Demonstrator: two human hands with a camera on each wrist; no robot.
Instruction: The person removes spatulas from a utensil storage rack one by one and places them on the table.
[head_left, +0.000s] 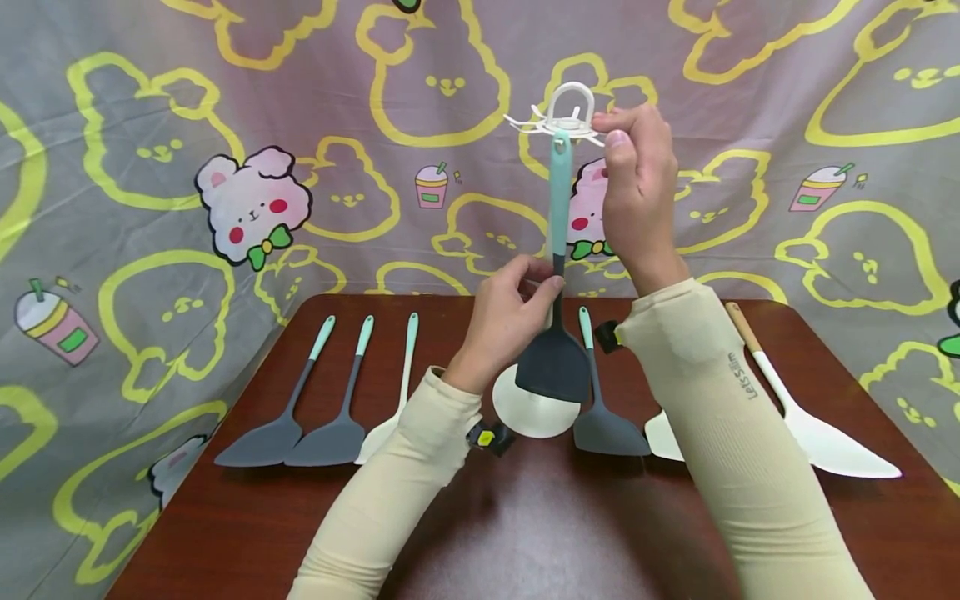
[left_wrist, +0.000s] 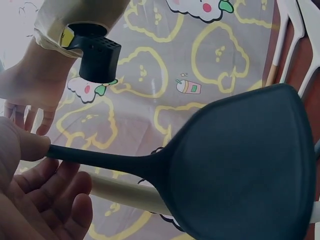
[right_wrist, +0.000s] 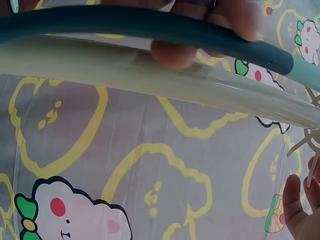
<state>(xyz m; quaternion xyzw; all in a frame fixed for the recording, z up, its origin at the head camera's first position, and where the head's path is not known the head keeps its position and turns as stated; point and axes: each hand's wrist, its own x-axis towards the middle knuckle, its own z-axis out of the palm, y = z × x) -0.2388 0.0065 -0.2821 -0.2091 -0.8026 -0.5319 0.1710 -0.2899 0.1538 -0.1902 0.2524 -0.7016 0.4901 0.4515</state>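
Note:
My left hand (head_left: 501, 315) pinches the dark shaft of a spatula (head_left: 553, 367) with a mint handle. The spatula hangs blade down, its handle end against a hook of a white utensil rack (head_left: 572, 125); whether the hook passes through the hole is too small to tell. My right hand (head_left: 643, 183) pinches one hook arm of the rack at its top right. In the left wrist view, the thumb (left_wrist: 35, 146) presses on the shaft near the wide blade (left_wrist: 240, 165). A pale pole (right_wrist: 150, 75) runs behind the shaft in the right wrist view.
The rack's round white base (head_left: 534, 412) stands on the brown table (head_left: 480, 533). Grey spatulas (head_left: 262, 442) and a white utensil (head_left: 378, 433) lie left. Right of the base lie another grey spatula (head_left: 607, 429) and a white spatula with a wooden handle (head_left: 832, 442). A patterned curtain (head_left: 345, 233) hangs behind.

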